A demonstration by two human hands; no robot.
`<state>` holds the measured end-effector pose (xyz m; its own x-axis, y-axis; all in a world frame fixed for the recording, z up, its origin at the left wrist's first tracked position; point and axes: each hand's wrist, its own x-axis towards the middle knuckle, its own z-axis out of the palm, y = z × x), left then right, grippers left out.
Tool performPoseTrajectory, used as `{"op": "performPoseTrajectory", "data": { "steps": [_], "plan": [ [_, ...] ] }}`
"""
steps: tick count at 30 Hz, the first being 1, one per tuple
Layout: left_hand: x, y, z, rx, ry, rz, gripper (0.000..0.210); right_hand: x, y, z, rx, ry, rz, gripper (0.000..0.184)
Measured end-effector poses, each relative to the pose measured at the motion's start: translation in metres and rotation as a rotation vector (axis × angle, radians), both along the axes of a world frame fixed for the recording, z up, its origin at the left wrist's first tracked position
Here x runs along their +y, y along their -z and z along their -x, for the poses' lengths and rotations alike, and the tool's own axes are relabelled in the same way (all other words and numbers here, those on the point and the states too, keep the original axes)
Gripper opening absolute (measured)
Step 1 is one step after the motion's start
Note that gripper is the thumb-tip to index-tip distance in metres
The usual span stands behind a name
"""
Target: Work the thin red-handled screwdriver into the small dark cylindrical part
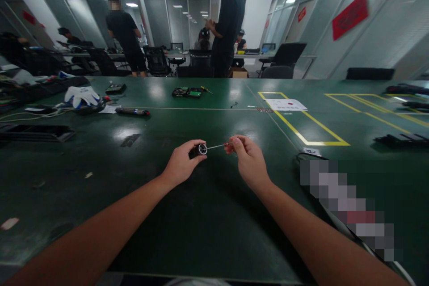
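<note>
My left hand [183,161] grips a short dark cylinder [202,149] between thumb and fingers, its pale-rimmed round end turned to the right. In my right hand [250,158] the fingers pinch a thin metal rod [216,146]. Something reddish shows at the rod's right end, by the fingertips; its kind is too small to make out. The rod's left tip reaches the rim of the cylinder, and whether it goes inside I cannot tell. Both hands are held above the green table [187,228].
A pixelated long object [345,205] lies at the right with a cable. Further off are a black-and-red pen-shaped tool [132,111], white gloves [82,96], an open case [187,92] and a paper sheet [286,104]. Several people are beyond the table.
</note>
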<state>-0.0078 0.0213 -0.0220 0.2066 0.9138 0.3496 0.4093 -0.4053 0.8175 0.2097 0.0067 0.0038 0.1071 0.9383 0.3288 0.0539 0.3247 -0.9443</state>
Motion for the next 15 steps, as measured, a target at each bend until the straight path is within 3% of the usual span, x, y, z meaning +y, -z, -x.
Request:
{"op": "performPoseTrajectory", "data": {
  "steps": [10, 15],
  "plan": [
    [-0.0023, -0.0039, -0.0019, 0.037, -0.007, -0.019, 0.040, -0.0051, -0.0047, 0.0023, -0.050, 0.054, -0.021, 0.027],
    [-0.0013, -0.0024, -0.0017, 0.031, -0.017, -0.005, 0.041, -0.0037, -0.0030, 0.0011, -0.049, -0.045, -0.018, 0.025]
  ]
}}
